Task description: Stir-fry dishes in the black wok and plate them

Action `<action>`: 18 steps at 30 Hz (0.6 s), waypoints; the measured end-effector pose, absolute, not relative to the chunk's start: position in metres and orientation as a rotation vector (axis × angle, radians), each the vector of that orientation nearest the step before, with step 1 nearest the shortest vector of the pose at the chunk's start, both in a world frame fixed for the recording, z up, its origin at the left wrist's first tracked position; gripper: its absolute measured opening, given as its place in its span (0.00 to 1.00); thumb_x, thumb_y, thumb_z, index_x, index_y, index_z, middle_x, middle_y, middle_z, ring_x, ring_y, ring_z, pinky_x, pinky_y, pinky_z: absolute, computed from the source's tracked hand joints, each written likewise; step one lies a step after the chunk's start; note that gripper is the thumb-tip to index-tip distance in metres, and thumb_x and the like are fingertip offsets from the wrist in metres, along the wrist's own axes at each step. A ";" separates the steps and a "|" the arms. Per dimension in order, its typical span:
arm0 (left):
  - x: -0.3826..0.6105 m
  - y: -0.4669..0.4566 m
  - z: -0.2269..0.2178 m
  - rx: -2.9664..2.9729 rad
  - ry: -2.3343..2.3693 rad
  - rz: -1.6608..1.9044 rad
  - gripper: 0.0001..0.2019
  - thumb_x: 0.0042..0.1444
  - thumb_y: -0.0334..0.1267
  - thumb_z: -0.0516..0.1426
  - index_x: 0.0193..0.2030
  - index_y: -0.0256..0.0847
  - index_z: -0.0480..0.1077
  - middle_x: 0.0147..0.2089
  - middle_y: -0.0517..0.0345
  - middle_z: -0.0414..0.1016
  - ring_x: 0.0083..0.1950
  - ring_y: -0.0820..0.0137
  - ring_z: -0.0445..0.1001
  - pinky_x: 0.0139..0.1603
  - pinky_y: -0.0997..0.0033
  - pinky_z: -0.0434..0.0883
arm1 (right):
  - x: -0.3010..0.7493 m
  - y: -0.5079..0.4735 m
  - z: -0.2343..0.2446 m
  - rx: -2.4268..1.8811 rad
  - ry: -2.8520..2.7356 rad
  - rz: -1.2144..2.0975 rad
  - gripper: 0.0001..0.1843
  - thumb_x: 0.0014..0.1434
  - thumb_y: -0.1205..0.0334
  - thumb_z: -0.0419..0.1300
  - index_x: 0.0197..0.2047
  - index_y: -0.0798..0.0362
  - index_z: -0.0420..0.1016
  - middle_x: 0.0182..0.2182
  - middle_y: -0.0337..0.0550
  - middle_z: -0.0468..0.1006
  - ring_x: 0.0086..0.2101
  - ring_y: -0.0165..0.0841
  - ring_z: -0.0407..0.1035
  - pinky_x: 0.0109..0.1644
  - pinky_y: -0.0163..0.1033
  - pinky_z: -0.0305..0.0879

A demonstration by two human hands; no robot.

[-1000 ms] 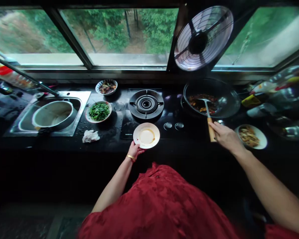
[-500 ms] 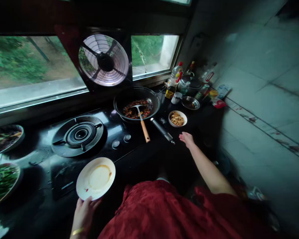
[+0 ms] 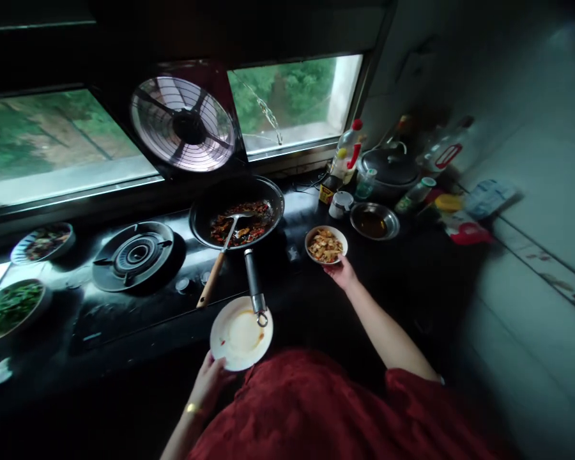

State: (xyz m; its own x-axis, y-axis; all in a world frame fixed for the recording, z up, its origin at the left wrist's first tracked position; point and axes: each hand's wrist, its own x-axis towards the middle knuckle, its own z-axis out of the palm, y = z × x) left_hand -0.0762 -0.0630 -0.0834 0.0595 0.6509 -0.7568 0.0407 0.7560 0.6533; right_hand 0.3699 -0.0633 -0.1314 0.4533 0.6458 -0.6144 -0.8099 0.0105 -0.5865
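Head view shows me the left hand with fingers closed on the near edge of a stained plate, the right hand gripping the bowl of food just beyond its fingers.

Dim kitchen, lit by daylight through the windows.
The brightest patches are the window panes and the pale gaps behind the fan; white glare streaks the glossy black counter beside the wok and at far left. The near edge of the counter sinks into deep shadow, and the top of the view is almost black. The plate stands out pale against the dark. The wall at right is grey-green and soft, the bottles near it smeared, and the wide lens stretches the greens toward the left edge.
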 end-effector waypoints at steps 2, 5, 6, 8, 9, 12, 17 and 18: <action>-0.029 -0.068 -0.082 0.651 1.394 0.474 0.32 0.38 0.35 0.62 0.53 0.42 0.59 0.27 0.63 0.69 0.23 0.72 0.70 0.23 0.74 0.69 | 0.392 -0.057 -0.130 -1.065 0.181 1.160 0.13 0.59 0.58 0.50 0.44 0.56 0.67 0.28 0.47 0.75 0.27 0.35 0.72 0.27 0.37 0.72; 0.039 -0.066 -0.082 0.691 1.291 0.430 0.28 0.41 0.32 0.59 0.52 0.41 0.59 0.27 0.64 0.67 0.21 0.76 0.68 0.22 0.76 0.68 | 0.426 -0.056 -0.129 -1.104 0.169 1.171 0.14 0.59 0.58 0.50 0.44 0.56 0.67 0.27 0.48 0.75 0.27 0.35 0.72 0.25 0.37 0.71; 0.060 -0.065 -0.083 0.705 1.263 0.398 0.27 0.42 0.32 0.57 0.52 0.41 0.58 0.28 0.64 0.67 0.21 0.76 0.68 0.22 0.76 0.69 | 0.436 -0.057 -0.128 -1.125 0.167 1.173 0.14 0.59 0.57 0.50 0.44 0.56 0.67 0.27 0.48 0.76 0.27 0.36 0.72 0.25 0.37 0.71; 0.097 -0.060 -0.085 0.743 1.220 0.351 0.26 0.44 0.30 0.55 0.53 0.42 0.57 0.30 0.62 0.68 0.23 0.76 0.69 0.23 0.75 0.71 | 0.454 -0.063 -0.127 -1.169 0.160 1.176 0.14 0.60 0.56 0.50 0.44 0.56 0.67 0.27 0.48 0.76 0.27 0.36 0.72 0.25 0.38 0.71; 0.113 -0.057 -0.087 0.763 1.209 0.332 0.26 0.44 0.29 0.54 0.52 0.42 0.56 0.31 0.61 0.68 0.23 0.76 0.70 0.23 0.74 0.71 | 0.461 -0.066 -0.127 -1.190 0.155 1.178 0.14 0.60 0.56 0.50 0.43 0.56 0.67 0.27 0.47 0.76 0.27 0.36 0.73 0.26 0.38 0.71; 0.150 -0.050 -0.093 0.807 1.202 0.312 0.26 0.45 0.28 0.51 0.54 0.42 0.55 0.32 0.60 0.68 0.25 0.74 0.71 0.24 0.72 0.73 | 0.476 -0.074 -0.126 -1.245 0.126 1.184 0.14 0.61 0.55 0.51 0.42 0.55 0.68 0.27 0.46 0.76 0.28 0.36 0.73 0.27 0.39 0.71; 0.185 -0.042 -0.105 0.847 1.220 0.280 0.29 0.48 0.28 0.50 0.59 0.42 0.50 0.32 0.57 0.71 0.26 0.72 0.74 0.27 0.71 0.74 | 0.488 -0.073 -0.125 -1.328 0.064 1.178 0.13 0.62 0.55 0.50 0.44 0.54 0.67 0.28 0.44 0.76 0.27 0.33 0.71 0.28 0.38 0.71; 0.189 -0.041 -0.108 0.847 1.221 0.273 0.29 0.49 0.29 0.50 0.59 0.43 0.50 0.32 0.57 0.72 0.26 0.72 0.74 0.28 0.70 0.74 | 0.489 -0.071 -0.124 -1.351 0.052 1.176 0.13 0.62 0.54 0.50 0.44 0.54 0.67 0.28 0.44 0.76 0.27 0.33 0.71 0.28 0.38 0.70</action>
State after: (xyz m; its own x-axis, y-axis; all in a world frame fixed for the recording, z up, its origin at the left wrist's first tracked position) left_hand 0.1887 -0.0412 -0.1078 0.3552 0.6066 -0.7113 0.2456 0.6736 0.6971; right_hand 0.4886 -0.0707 -0.1243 0.4739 0.6135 -0.6317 -0.6669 -0.2184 -0.7124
